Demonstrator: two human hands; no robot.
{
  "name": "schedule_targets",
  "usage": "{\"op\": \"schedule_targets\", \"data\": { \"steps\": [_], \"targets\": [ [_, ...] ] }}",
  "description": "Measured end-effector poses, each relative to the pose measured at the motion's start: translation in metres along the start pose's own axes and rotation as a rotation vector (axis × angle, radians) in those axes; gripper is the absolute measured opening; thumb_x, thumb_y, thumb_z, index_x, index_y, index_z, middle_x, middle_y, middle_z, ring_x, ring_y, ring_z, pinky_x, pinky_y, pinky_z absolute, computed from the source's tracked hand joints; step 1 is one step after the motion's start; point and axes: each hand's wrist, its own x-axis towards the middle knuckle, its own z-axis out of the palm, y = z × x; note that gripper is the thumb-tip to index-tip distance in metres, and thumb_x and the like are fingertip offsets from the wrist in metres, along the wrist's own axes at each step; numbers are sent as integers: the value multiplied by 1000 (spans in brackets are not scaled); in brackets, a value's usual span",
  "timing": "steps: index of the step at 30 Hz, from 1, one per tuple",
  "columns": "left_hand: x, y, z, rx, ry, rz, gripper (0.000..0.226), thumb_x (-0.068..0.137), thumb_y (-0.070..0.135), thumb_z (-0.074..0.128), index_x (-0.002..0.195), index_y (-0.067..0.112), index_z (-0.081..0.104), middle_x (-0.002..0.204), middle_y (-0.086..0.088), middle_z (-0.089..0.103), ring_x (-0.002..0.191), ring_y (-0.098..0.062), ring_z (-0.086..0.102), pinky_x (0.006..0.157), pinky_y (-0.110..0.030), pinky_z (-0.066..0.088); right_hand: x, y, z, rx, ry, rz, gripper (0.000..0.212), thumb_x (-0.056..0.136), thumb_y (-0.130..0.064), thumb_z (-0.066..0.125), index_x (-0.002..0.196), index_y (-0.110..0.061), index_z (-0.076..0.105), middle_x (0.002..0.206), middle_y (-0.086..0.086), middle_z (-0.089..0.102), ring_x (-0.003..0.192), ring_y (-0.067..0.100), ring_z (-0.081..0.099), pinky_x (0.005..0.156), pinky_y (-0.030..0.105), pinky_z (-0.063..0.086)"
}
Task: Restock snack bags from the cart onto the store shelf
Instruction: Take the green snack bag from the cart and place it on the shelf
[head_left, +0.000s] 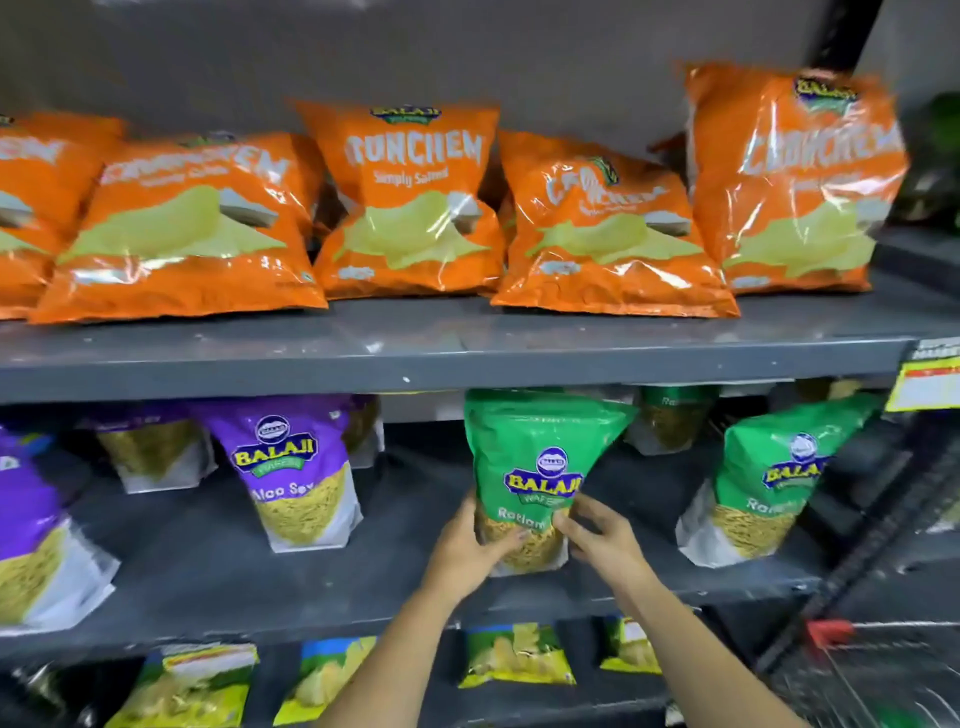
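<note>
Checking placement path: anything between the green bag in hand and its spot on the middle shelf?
Nothing visible. Both hands, left hand and right hand, grip the green bag at its lower part, upright, at the front of the middle shelf. Bare shelf lies behind it; the purple bag and another green bag stand apart on either side.

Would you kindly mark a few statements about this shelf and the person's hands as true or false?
1. Both hands hold one green bag. True.
2. That bag is on the top shelf. False: it is at the middle shelf.
3. The orange bags sit on the shelf above. True.
4. The purple bag stands to the right of the held bag. False: it stands to the left.
5. The left hand is empty. False: its fingers grip the green bag, as the right hand does.
</note>
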Motion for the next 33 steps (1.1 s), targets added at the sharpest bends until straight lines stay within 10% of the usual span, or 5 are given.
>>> {"op": "schedule_targets", "data": {
  "steps": [9, 14, 17, 26, 33],
  "targets": [
    [-17, -13, 17, -31, 48, 0, 159, 29, 45, 98, 148, 43, -7, 153, 20, 20, 136, -1, 33, 111, -30, 38, 8, -77, -35, 175, 98, -83, 63, 70, -51, 61, 127, -24, 54, 121, -3, 64, 108, 13, 59, 85, 38, 45],
    [-11, -14, 34, -57, 83, -31, 126, 39, 33, 98, 137, 41, 21, 126, 15, 59, 116, -7, 59, 90, -24, 53, 25, -108, -41, 13, 196, -229, 58, 85, -55, 54, 69, 1, 53, 72, 22, 53, 67, 27, 54, 70, 42, 50],
    [-11, -15, 34, -21, 128, -50, 100, 43, 33, 96, 121, 43, 33, 112, 23, 60, 108, -8, 61, 78, -13, 46, 28, -117, -41, -148, 215, -393, 52, 91, -36, 57, 47, -13, 40, 40, -11, 40, 41, 2, 33, 50, 25, 31],
    [-13, -17, 34, 54, 145, -112, 102, 37, 50, 93, 121, 39, 35, 116, 14, 65, 106, -11, 63, 90, -31, 53, 15, -143, -36, -408, 392, -564, 24, 78, -31, 52, 61, -16, 60, 58, 6, 59, 58, 17, 51, 65, 32, 44],
    [-14, -13, 36, 81, 157, -117, 98, 42, 42, 94, 122, 32, 39, 117, 12, 64, 105, -13, 62, 85, -32, 52, -8, -197, 51, -1215, -198, -439, 62, 85, -70, 33, 114, -22, 59, 107, 6, 62, 97, 26, 58, 76, 32, 48]
  ]
}}
